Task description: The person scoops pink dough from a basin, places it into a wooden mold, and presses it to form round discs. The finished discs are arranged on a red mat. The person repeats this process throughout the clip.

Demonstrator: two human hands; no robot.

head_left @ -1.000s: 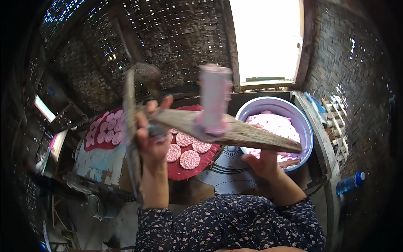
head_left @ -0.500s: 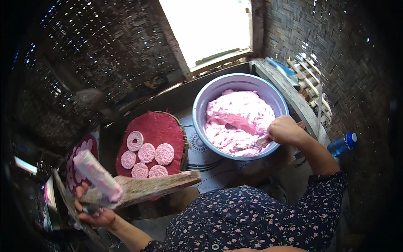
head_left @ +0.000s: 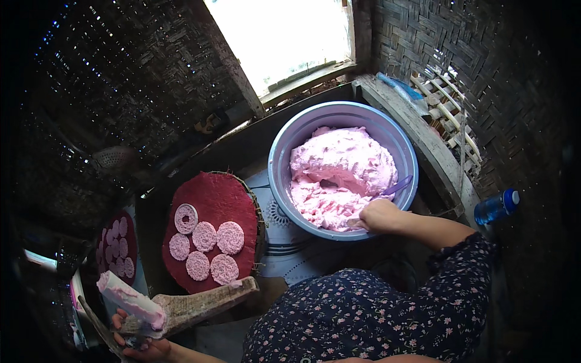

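At lower left, the left hand [head_left: 142,346] grips a weathered wooden board [head_left: 200,304] from beneath, fingers curled about its near end; a pale pink-smeared cylinder [head_left: 131,300] lies tilted on the same end of the board. Compared with half a second earlier, hand, board and cylinder sit at much the same low-left position, whereas a full second earlier they were raised high in front of the view with the cylinder upright. At right of centre, the right hand [head_left: 379,216] rests at the near rim of a pale blue basin [head_left: 279,158] filled with pink dough [head_left: 342,175]; its fingers are closed, but whether they hold dough cannot be told. A purple scoop handle [head_left: 398,185] protrudes from the dough just beyond the hand. The hand lies lower on the rim than half a second ago. Between the hands, a dark red round mat [head_left: 213,202] carries five pink discs [head_left: 230,237], one of them ring-shaped, as before. A second mat with discs [head_left: 118,245] lies farther left; a blue bottle [head_left: 496,207] stands at far right
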